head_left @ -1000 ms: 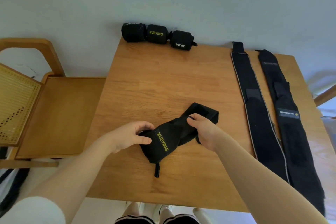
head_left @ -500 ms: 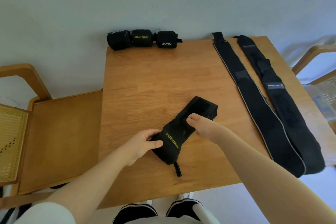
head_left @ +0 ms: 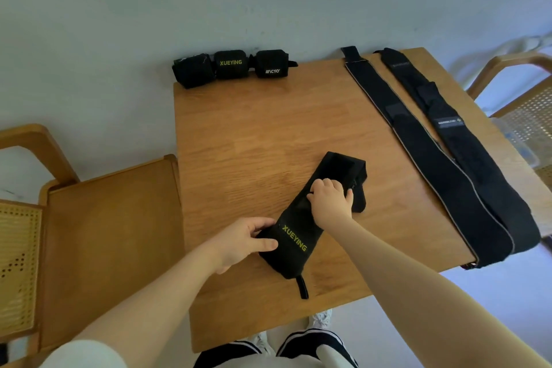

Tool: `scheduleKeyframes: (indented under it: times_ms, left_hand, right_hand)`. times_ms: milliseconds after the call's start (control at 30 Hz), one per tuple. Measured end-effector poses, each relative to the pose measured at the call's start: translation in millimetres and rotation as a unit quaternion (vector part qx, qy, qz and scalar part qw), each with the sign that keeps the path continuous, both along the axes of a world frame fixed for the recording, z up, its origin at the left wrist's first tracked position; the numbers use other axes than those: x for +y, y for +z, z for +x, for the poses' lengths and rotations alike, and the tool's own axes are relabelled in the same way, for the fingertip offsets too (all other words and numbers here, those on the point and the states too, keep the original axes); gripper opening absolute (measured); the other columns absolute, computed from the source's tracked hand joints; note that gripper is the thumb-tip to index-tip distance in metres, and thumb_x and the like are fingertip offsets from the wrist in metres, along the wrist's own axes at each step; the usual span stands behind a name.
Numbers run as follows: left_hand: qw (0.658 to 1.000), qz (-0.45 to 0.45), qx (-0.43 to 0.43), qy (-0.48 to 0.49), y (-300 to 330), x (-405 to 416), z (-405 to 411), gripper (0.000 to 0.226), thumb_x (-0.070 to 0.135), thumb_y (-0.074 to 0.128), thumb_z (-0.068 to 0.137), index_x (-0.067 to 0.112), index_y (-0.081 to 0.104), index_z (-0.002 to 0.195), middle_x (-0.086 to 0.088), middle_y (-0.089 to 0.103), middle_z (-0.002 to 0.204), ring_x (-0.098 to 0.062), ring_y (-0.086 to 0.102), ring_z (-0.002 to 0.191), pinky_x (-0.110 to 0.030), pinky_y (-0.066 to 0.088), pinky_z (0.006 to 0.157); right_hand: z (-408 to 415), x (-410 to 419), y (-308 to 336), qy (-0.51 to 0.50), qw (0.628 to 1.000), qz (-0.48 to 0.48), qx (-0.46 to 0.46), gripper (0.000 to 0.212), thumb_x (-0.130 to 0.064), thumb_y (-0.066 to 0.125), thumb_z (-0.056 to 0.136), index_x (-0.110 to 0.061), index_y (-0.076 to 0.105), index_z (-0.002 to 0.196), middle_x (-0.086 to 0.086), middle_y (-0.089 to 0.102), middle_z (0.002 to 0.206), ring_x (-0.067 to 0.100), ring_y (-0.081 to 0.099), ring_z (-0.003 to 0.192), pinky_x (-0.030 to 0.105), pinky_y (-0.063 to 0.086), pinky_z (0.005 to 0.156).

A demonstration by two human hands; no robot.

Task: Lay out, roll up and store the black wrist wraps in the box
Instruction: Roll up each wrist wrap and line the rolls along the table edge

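So far, three rolled wraps [head_left: 233, 67] are lined up at the counter's [head_left: 239, 134] far edge, two long wraps [head_left: 442, 158] lie flat, and the XUEYING wrap [head_left: 301, 236] at centre is pinched by the left hand [head_left: 239, 243] and gripped by the right hand [head_left: 331, 200], still unrolled; no box is seen.

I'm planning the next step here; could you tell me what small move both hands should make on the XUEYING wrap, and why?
Probably draw the right hand away from the left hand, which pins the labelled end: the XUEYING wrap is doubled over at its far end, not flat.

rolled wraps [head_left: 231, 68]: 3, back of my counter [head_left: 239, 134]
flat wraps [head_left: 424, 155]: 2
half-folded wrap [head_left: 294, 243]: 1
chairs [head_left: 98, 236]: 2
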State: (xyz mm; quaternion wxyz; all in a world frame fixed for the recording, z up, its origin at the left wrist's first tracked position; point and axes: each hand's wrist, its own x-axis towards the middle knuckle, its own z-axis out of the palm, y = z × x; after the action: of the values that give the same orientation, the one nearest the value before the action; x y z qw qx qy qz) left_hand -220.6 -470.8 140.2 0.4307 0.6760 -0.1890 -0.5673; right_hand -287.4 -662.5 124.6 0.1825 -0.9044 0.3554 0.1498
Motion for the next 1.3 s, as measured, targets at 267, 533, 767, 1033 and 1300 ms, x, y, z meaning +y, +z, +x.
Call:
scheduleKeyframes:
  times_ms: [267,533,767,1033,1300]
  left_hand:
    - [1.0,0.006,0.004,0.02,-10.9,10.3,1.2,0.035,0.009,0.063,0.088,0.031,0.062,0.116,0.01,0.065,0.118,-0.008,0.054,0.116,-0.037,0.036,0.109]
    - [0.999,-0.008,0.014,0.037,-6.0,11.2,-1.2,0.037,0.005,0.063,0.086,0.027,0.061,0.117,0.008,0.064,0.117,-0.008,0.054,0.115,-0.033,0.037,0.106]
    - [0.99,-0.081,-0.02,0.109,2.0,12.2,-13.7,0.035,0.0,0.066,0.083,0.017,0.06,0.113,0.0,0.064,0.113,-0.013,0.06,0.103,-0.024,0.049,0.087]
    - [0.973,-0.129,-0.169,0.089,44.4,-6.2,-12.2,0.037,0.003,0.071,0.08,0.031,0.06,0.101,0.007,0.051,0.124,-0.014,0.056,0.108,-0.028,0.049,0.091]
    - [0.94,-0.073,-0.33,-0.054,104.2,-31.2,2.0,0.06,0.031,0.069,0.084,0.039,0.035,0.132,0.02,0.049,0.125,0.003,0.047,0.112,-0.027,0.037,0.1]
  right_hand:
    - [-5.8,7.8,-11.2,0.004,0.999,-0.019,-0.025,0.023,-0.022,0.043,0.1,-0.018,0.043,0.122,0.006,0.045,0.132,0.029,0.021,0.138,0.057,0.01,0.115]
    - [-7.5,28.0,5.8,-0.002,0.982,-0.076,-0.17,0.02,-0.013,0.049,0.095,-0.015,0.06,0.112,0.006,0.05,0.121,0.027,0.044,0.119,0.047,0.02,0.114]
    - [-66.9,64.3,31.3,0.184,0.953,0.043,-0.236,0.046,-0.043,0.05,0.091,-0.016,0.059,0.127,-0.001,0.063,0.119,0.018,0.061,0.104,0.03,0.048,0.087]
    - [-70.5,44.4,64.3,0.186,0.954,0.097,-0.212,0.059,-0.035,0.069,0.083,-0.022,0.038,0.131,-0.006,0.055,0.116,0.009,0.049,0.106,0.02,0.043,0.083]
    - [-57.3,2.3,125.4,0.143,0.941,0.202,-0.229,0.05,-0.028,0.074,0.079,-0.025,0.046,0.12,-0.009,0.063,0.101,0.002,0.064,0.083,0.022,0.057,0.071]
